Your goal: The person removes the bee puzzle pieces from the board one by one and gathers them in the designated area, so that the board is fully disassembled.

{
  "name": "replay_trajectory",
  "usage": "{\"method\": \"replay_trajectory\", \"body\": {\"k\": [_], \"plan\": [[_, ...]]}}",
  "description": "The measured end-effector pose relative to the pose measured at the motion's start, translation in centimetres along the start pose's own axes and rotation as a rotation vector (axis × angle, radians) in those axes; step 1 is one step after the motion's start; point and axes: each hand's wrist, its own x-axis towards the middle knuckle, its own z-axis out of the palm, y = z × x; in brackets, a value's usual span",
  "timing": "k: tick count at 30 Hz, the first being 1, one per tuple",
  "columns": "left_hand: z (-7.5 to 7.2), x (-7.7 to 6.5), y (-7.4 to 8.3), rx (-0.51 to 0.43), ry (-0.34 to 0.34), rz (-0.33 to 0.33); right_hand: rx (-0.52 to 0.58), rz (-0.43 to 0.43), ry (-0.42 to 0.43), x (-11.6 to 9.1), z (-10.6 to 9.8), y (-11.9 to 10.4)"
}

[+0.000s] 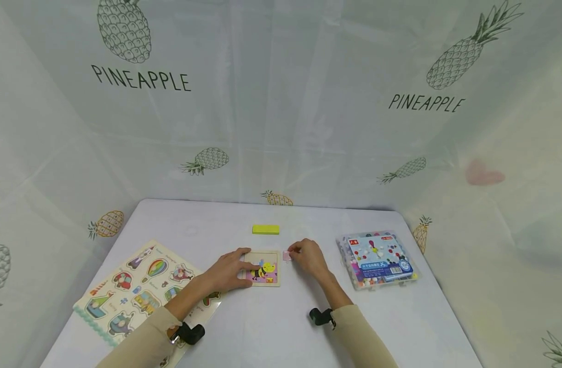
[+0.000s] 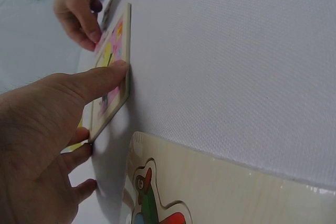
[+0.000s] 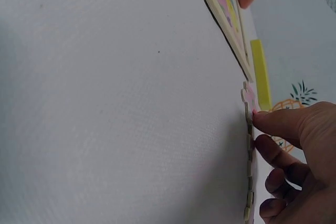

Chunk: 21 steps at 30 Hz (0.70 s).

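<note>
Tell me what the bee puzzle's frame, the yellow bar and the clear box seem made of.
Bee puzzle's frame: likely matte wood, from its pale tan edge.
Yellow bar: wood or plastic, unclear; colour looks even.
Clear box: probably smooth plastic; colours show through its sides.

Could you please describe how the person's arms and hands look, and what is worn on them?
Both sleeves are plain beige and stop short of the wrists. One small black device sits by each sleeve's end. The left hand and right hand are bare, without gloves.
</note>
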Motion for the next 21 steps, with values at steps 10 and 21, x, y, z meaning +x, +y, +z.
{"method": "replay_trajectory", "body": {"k": [10, 21], "plan": [[0.08, -0.01, -0.05, -0.010, -0.002, -0.012, -0.010, -0.009, 0.023, -0.27, 0.05, -0.27], [0.22, 0.04, -0.17, -0.007, -0.004, -0.026, -0.022, 0.008, 0.018, -0.32, 0.02, -0.61]]}}
